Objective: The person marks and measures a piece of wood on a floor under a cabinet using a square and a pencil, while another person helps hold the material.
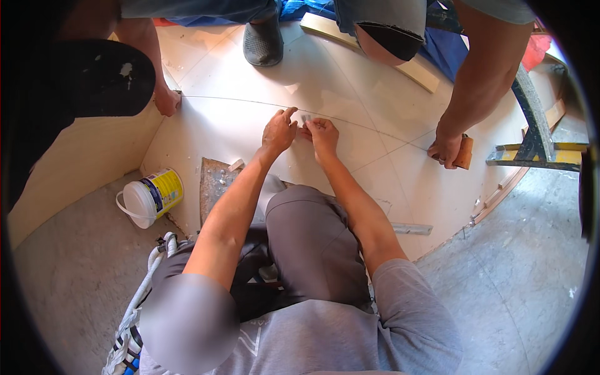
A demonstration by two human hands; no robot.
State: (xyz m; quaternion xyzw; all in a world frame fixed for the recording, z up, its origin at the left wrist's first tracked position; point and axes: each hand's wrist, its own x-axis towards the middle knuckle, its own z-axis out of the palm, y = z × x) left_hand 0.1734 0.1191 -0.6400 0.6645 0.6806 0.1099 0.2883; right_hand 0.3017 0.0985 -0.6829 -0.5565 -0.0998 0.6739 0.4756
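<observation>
A thin dark string (240,100) runs across a pale, smooth panel (337,153). My left hand (279,131) is at the string, index finger and thumb apart, with nothing visible between them. Close beside it, my right hand (321,135) pinches a small grey piece (305,118) near the string; its exact kind is too small to tell. At the string's left end a co-worker's hand (167,102) rests by the panel edge. Another co-worker's hand (445,149) grips an orange-brown block (464,153) at the right end.
A yellow bucket with a white lid (152,195) lies to the left, near a dirty board (215,181). A metal ruler (411,229) sits right of my knee. Farther off are a wooden plank (409,69), a grey clog (262,45) and a curved metal frame (534,119).
</observation>
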